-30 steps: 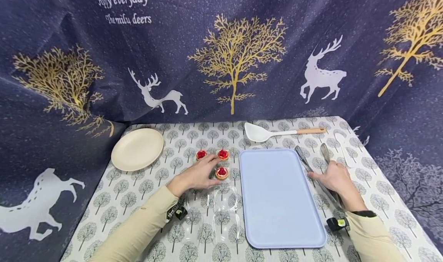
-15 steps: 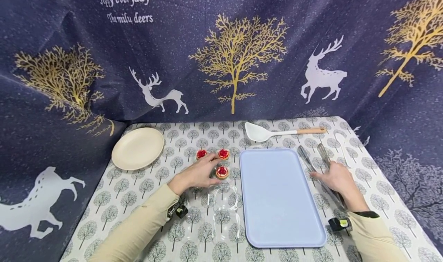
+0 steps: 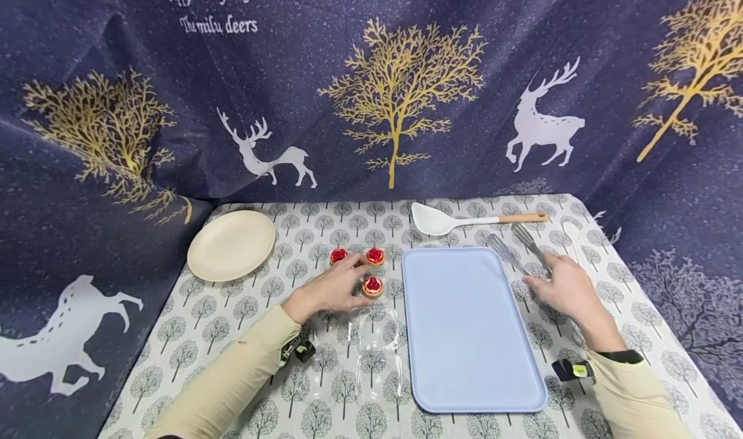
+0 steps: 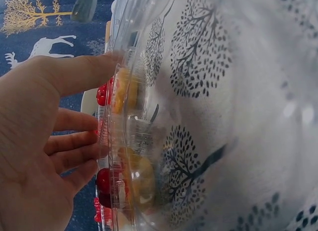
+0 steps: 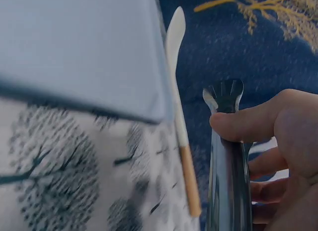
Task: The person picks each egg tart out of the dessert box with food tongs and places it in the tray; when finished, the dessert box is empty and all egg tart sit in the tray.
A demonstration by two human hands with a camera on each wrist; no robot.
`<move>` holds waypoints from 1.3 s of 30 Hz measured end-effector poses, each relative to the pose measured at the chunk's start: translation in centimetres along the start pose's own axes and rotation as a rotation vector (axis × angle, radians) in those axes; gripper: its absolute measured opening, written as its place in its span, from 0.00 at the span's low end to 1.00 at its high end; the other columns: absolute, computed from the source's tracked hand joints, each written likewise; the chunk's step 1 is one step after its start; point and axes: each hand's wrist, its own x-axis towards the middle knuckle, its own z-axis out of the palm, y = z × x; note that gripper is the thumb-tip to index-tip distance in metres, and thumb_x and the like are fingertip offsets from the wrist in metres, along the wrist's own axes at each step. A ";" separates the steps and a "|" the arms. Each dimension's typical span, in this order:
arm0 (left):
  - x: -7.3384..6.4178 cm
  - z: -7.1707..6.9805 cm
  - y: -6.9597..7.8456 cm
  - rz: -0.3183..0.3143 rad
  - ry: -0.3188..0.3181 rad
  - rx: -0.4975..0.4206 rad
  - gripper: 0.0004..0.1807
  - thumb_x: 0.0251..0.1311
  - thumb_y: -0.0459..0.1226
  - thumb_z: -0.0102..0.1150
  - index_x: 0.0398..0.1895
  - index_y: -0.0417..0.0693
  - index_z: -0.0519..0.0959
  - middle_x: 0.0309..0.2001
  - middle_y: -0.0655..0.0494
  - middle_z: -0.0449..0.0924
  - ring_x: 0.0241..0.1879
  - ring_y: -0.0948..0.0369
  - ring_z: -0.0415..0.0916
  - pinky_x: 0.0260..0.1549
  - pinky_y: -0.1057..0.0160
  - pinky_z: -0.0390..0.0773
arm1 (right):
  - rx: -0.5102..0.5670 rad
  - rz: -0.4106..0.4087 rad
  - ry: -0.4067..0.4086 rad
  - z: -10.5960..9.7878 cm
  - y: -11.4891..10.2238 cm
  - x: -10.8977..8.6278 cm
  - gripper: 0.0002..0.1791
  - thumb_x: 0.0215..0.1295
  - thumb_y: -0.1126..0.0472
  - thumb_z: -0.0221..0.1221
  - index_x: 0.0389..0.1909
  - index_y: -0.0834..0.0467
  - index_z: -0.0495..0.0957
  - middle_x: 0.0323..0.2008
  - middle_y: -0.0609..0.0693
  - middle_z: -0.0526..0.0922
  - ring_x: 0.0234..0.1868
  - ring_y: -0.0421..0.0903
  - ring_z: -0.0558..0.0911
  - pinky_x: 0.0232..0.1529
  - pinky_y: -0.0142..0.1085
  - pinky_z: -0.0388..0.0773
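Observation:
My left hand (image 3: 332,287) rests on a clear plastic clamshell container (image 3: 380,328), its relaxed fingers and thumb spread apart against the plastic. Around the fingertips sit red-topped tarts in the container: a back-left tart (image 3: 338,256), a back-right tart (image 3: 375,256) and a front tart (image 3: 373,287). The palm hides part of the container. On the other side, my right hand (image 3: 565,291) grips metal tongs (image 3: 531,240) with thumb and fingers along the arms. The tongs' two ends stand apart, pointing away past the tray's far right corner. Nothing is between them.
A pale blue tray (image 3: 473,336) lies between the hands. Behind it is a white spatula (image 3: 432,220) with a wooden handle. At the back left stands a cream plate (image 3: 232,245). A white spoon (image 3: 571,233) lies at the far right, partly behind the right hand.
The right hand has raised the tongs and carried their ends left and away, closer to the tray's far right corner. My left hand stays on the container.

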 end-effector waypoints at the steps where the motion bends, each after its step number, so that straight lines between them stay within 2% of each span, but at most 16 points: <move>1: 0.0 0.0 0.0 0.000 -0.001 0.001 0.45 0.53 0.52 0.68 0.72 0.46 0.63 0.63 0.53 0.64 0.43 0.65 0.70 0.53 0.66 0.76 | 0.006 -0.014 0.006 -0.1 -0.4 0.0 0.47 0.61 0.46 0.64 0.67 0.77 0.57 0.56 0.81 0.66 0.54 0.77 0.68 0.57 0.70 0.64; 6: 0.0 -0.1 0.0 -0.013 -0.010 0.003 0.45 0.52 0.53 0.68 0.71 0.44 0.64 0.62 0.54 0.64 0.43 0.66 0.70 0.54 0.66 0.76 | -0.001 -0.094 0.036 -0.5 -2.2 0.0 0.43 0.59 0.52 0.66 0.66 0.75 0.61 0.52 0.74 0.72 0.44 0.68 0.77 0.49 0.67 0.72; 9: 0.0 -0.2 0.1 -0.022 -0.016 0.000 0.46 0.52 0.53 0.68 0.72 0.45 0.63 0.62 0.54 0.65 0.43 0.66 0.70 0.53 0.67 0.76 | -0.014 -0.129 0.023 -0.6 -3.2 0.0 0.42 0.60 0.54 0.65 0.67 0.73 0.60 0.52 0.72 0.72 0.42 0.64 0.77 0.45 0.64 0.74; 13: 0.0 -0.4 0.2 -0.018 -0.015 0.011 0.45 0.51 0.52 0.69 0.71 0.44 0.64 0.62 0.53 0.66 0.48 0.64 0.71 0.58 0.64 0.75 | -0.023 -0.199 0.024 -0.5 -4.3 0.0 0.40 0.60 0.56 0.65 0.67 0.73 0.61 0.55 0.75 0.71 0.49 0.69 0.75 0.50 0.65 0.73; 17: 0.0 -0.5 0.3 -0.011 -0.014 0.016 0.44 0.51 0.51 0.70 0.68 0.41 0.67 0.61 0.52 0.67 0.52 0.62 0.70 0.63 0.62 0.72 | -0.016 -0.295 0.044 -0.1 -5.4 0.1 0.38 0.60 0.56 0.65 0.64 0.74 0.64 0.55 0.75 0.72 0.49 0.69 0.77 0.52 0.64 0.75; 19: 0.0 -0.5 0.3 -0.012 -0.018 0.019 0.43 0.51 0.51 0.70 0.68 0.40 0.67 0.61 0.52 0.67 0.50 0.63 0.71 0.62 0.63 0.73 | -0.007 -0.336 0.050 0.1 -5.9 0.1 0.37 0.60 0.56 0.65 0.64 0.74 0.65 0.56 0.74 0.73 0.48 0.68 0.79 0.52 0.62 0.76; 24: 0.1 -0.4 0.3 -0.008 -0.020 0.024 0.43 0.51 0.52 0.69 0.67 0.39 0.68 0.61 0.52 0.67 0.49 0.63 0.71 0.60 0.64 0.74 | -0.028 -0.395 0.046 0.6 -7.1 0.3 0.36 0.62 0.54 0.64 0.64 0.72 0.66 0.59 0.72 0.72 0.52 0.68 0.78 0.54 0.61 0.76; 28: 0.1 -0.4 0.3 -0.004 -0.021 0.023 0.44 0.51 0.52 0.69 0.68 0.40 0.67 0.61 0.52 0.67 0.46 0.63 0.72 0.56 0.65 0.76 | -0.077 -0.425 0.020 1.0 -7.9 0.4 0.36 0.63 0.52 0.63 0.66 0.69 0.66 0.60 0.71 0.72 0.57 0.69 0.75 0.57 0.62 0.74; 33: 0.2 -0.3 0.2 -0.004 -0.021 0.033 0.44 0.51 0.53 0.69 0.69 0.43 0.67 0.61 0.51 0.67 0.45 0.64 0.71 0.55 0.64 0.77 | -0.082 -0.463 -0.027 1.6 -8.8 0.6 0.37 0.64 0.52 0.62 0.67 0.69 0.64 0.63 0.69 0.70 0.61 0.68 0.72 0.64 0.60 0.68; 39: 0.2 -0.3 0.2 -0.008 -0.021 0.022 0.44 0.51 0.52 0.69 0.70 0.45 0.65 0.60 0.52 0.67 0.46 0.62 0.71 0.55 0.62 0.76 | -0.054 -0.529 -0.015 2.3 -10.0 0.7 0.37 0.62 0.52 0.64 0.66 0.69 0.66 0.59 0.67 0.75 0.56 0.63 0.77 0.59 0.57 0.74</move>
